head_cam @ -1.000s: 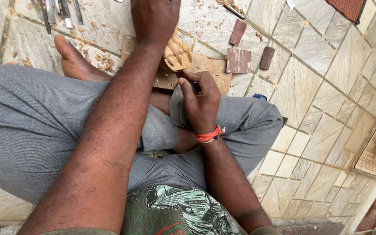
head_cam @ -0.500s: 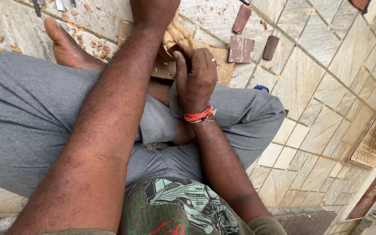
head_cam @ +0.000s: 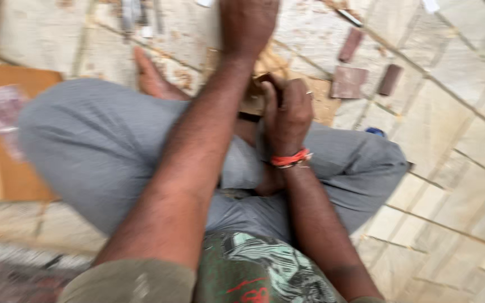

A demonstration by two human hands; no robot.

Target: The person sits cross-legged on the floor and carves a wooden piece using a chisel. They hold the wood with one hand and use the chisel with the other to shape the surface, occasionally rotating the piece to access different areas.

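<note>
A: L→R, quick. Landmark = the carved wood piece (head_cam: 262, 84), pale tan, lying on the stone floor (head_cam: 467, 185) in front of the crossed legs.

B: Far left of it?

A: Brown flat board (head_cam: 7, 140), blurry, well apart from the wood piece. Then grey trousers (head_cam: 96, 151) and a bare foot (head_cam: 152, 81) just left of it. Metal tools (head_cam: 133, 14) up-left, near top edge, too blurred to name.

B: Left hand?

A: Left hand (head_cam: 248, 25) sits on the far side of the wood piece, palm down, fingers closed over its upper edge. Looks like it's pressing and steadying it. How tight the clamp is, can't tell, pic is smeared.

B: Right hand?

A: Right hand (head_cam: 287, 115) is on the near side of the wood piece, fist curled, orange wristband (head_cam: 290, 158) below it. Fingers wrapped round smth small and dark at the top of the fist. Prob a tool handle, but can't tell which, it's hidden.

B: Right of the piece?

A: Three dark brown blocks (head_cam: 348, 83) just right of it, a thin dark stick (head_cam: 348, 17) further up, small blue thing (head_cam: 375, 132) by the knee.

B: Doing this step well?

A: My judgement: keep the left hand's weight bearing down so the piece doesn't skid on the stone. Keep its fingers out of the tool's line. Right-hand strokes short, wrist low, braced on the knee. Head steadier too, view's v. blurry.
</note>
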